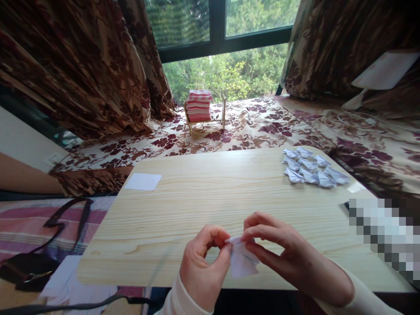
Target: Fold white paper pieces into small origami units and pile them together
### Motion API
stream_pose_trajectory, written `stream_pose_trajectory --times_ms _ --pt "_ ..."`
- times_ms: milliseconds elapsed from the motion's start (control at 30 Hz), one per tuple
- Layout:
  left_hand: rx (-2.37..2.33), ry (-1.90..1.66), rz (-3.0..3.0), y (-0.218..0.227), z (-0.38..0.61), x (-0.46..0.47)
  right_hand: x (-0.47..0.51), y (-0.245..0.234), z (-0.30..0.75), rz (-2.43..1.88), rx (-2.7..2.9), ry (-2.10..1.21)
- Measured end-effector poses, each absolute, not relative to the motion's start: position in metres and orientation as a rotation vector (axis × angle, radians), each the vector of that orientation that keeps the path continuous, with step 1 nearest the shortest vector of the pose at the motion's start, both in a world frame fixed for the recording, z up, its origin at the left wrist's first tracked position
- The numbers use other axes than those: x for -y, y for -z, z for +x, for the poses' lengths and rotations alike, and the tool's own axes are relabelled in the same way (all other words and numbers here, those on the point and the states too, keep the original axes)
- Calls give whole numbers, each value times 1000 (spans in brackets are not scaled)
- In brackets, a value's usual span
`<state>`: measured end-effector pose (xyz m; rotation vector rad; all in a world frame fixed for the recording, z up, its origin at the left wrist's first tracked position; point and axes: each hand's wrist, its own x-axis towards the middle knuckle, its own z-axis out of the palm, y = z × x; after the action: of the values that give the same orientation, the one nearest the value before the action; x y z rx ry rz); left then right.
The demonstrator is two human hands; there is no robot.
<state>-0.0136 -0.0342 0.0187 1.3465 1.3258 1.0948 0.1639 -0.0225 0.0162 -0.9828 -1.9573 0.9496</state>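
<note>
Near the front edge of the wooden table (203, 188), a partly folded piece of white paper (243, 262) is held up between my two hands. My left hand (208, 260) pinches its upper left corner between thumb and fingers. On the other side, my right hand (282, 249) grips the upper right part with thumb and fingertips, which hide some of the folds. At the table's back right lies a cluster of several folded white paper pieces (308, 165). A flat white sheet (143, 181) rests at the back left.
Loose white papers (70, 280) and a dark strapped bag (29, 267) lie left of the table. Behind it, a small rack (223, 113) carries folded red-and-white cloths (199, 106). A white lamp (383, 72) stands at the back right. A pixelated object (387, 232) lies at the right edge.
</note>
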Motion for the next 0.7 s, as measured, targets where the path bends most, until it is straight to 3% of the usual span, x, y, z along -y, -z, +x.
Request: stream_pose_trajectory --times_ms 700 --pt "-1314 -1048 1535 -23 -14 38 28 -20 155 -1067 1858 -993"
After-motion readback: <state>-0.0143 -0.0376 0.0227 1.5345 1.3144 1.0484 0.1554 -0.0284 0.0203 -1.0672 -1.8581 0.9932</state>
